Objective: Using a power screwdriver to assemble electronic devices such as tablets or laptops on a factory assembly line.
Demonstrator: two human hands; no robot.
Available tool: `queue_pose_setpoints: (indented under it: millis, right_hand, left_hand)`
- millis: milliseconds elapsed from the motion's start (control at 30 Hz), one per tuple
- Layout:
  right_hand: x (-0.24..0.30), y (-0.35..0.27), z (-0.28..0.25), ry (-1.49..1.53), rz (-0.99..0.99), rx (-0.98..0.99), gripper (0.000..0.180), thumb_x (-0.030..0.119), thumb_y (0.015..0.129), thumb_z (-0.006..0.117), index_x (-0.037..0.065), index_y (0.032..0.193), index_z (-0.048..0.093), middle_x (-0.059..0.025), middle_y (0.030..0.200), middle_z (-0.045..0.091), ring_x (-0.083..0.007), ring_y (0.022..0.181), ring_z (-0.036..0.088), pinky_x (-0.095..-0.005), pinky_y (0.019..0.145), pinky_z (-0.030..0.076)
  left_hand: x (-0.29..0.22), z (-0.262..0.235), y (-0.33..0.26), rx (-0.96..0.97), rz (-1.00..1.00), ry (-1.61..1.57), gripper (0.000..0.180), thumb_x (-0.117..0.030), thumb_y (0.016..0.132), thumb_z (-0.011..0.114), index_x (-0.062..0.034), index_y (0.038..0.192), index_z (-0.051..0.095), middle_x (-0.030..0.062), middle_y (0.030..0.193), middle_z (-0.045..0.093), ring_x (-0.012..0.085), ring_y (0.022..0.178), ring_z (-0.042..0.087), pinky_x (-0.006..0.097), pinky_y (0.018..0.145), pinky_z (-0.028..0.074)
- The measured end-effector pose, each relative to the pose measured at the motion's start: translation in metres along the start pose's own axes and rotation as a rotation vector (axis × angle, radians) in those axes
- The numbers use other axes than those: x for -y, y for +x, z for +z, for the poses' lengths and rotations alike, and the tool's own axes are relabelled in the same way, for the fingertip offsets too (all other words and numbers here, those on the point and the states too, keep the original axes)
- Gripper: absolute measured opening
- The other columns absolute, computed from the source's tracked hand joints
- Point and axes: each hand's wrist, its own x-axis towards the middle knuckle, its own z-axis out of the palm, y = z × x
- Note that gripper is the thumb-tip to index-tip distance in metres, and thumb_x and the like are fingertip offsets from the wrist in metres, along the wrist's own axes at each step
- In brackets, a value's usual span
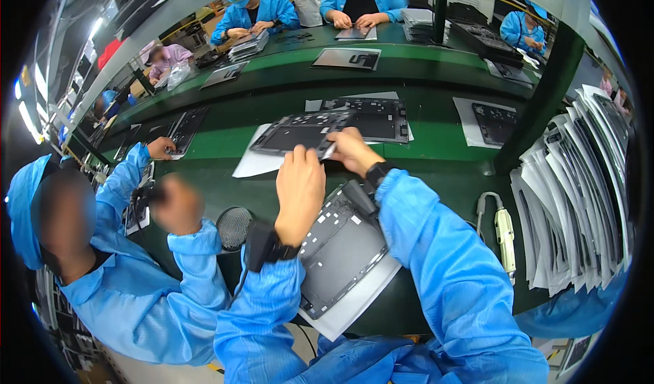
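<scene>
Both hands on dark panel point(303, 133) near edge: left grip point(298, 192) flat open, right grip point(352, 151) pinching small tool point(329, 151).

1 head-worn fisheye view, looking steeply down, close over green workbench point(436, 142); edges bend at rim.

Your dark grey laptop panel point(300, 133) lies flat, slightly askew, on a white sheet point(246, 166) (inner side up, ribbed and cut with openings). You pinch a small pale strip point(329, 151) at its near edge.
</scene>
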Motion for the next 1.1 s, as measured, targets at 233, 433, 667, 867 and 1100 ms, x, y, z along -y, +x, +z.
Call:
queue_pose_setpoints:
  millis: [233,433,667,867,1100]
  right_hand:
    - [0.042,-0.002,-0.084,-0.102,-0.068,-0.028,0.019,0.006,0.085,0.051,-0.004,0.102,0.053,-0.0119,0.093,0.06,-0.022,0.08,0.062,-0.037,0.069,0.054]
    - [0.059,0.014,-0.141,-0.334,-0.095,-0.203,0.017,0.005,0.083,0.054,-0.004,0.097,0.056,-0.0077,0.081,0.061,-0.0199,0.069,0.061,-0.0334,0.051,0.05]
    - [0.059,0.041,-0.162,-1.166,-0.056,-0.581,0.041,0.028,0.07,0.071,-0.003,0.096,0.065,-0.0213,0.101,0.064,-0.0366,0.098,0.06,-0.0397,0.083,0.048]
    - [0.058,0.04,-0.12,-1.202,0.038,-0.563,0.047,0.025,0.067,0.073,-0.001,0.104,0.063,-0.0209,0.111,0.06,-0.0344,0.104,0.058,-0.0384,0.088,0.047]
    - [0.037,0.111,-0.146,-1.024,0.172,-0.665,0.05,0.024,0.064,0.078,-0.002,0.104,0.063,-0.0188,0.112,0.061,-0.0308,0.105,0.059,-0.0347,0.086,0.048]
  left_hand:
    - [0.013,-0.004,-0.067,0.258,-0.29,-0.212,0.037,-0.028,0.077,0.067,0.0022,0.095,0.056,0.0158,0.09,0.057,0.0331,0.085,0.056,0.041,0.074,0.046]
    - [0.016,0.019,-0.075,0.391,-0.275,-0.244,0.043,-0.037,0.078,0.066,0.0032,0.093,0.058,0.0176,0.088,0.06,0.0347,0.083,0.059,0.042,0.072,0.047]
    - [-0.006,0.024,-0.095,0.279,-0.299,-0.159,0.027,-0.026,0.081,0.063,-0.0017,0.076,0.052,0.015,0.073,0.057,0.0338,0.068,0.055,0.044,0.062,0.043]
    - [-0.015,0.024,-0.114,0.214,-0.356,-0.096,0.024,-0.023,0.082,0.062,-0.0028,0.074,0.052,0.0134,0.073,0.054,0.0325,0.07,0.053,0.043,0.063,0.041]
    - [-0.028,0.012,-0.116,0.2,-0.408,-0.096,0.022,-0.021,0.081,0.062,-0.0031,0.075,0.052,0.0138,0.073,0.054,0.0326,0.069,0.053,0.043,0.061,0.041]
